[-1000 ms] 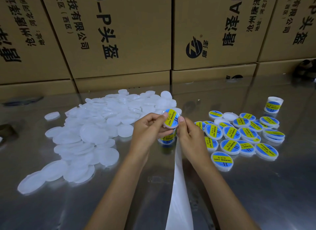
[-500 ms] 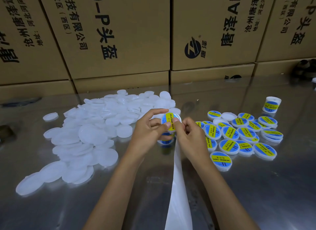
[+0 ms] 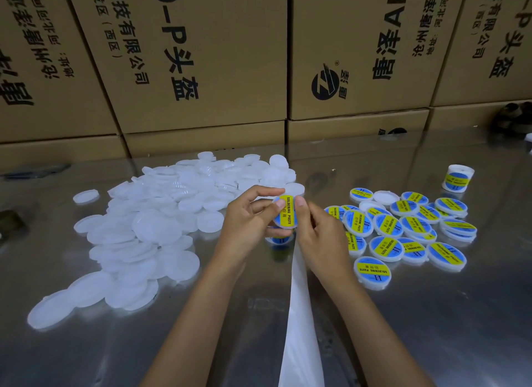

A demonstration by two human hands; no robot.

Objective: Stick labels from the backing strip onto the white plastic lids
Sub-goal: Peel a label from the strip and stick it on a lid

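Lid [image 3: 285, 213] held upright above tabletop [image 3: 403, 329], pinched by left hand [image 3: 247, 222]; right hand [image 3: 319, 237] thumb pressing label [image 3: 287, 211]. Long axis vertical. Labelled pile [image 3: 403, 231] rightward, nearer right hand.

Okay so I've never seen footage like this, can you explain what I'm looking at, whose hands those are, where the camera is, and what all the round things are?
No machine here: a person wears a camera on the head, looking forward and down at both bare hands. The left hand and right hand together hold one round lid carrying a blue and yellow label, thumbs pressing on it. A white backing strip hangs down from the hands toward the camera. On the shiny metal table, a pile of plain white lids lies to the left, and finished labelled lids lie to the right. Cardboard boxes stand behind.
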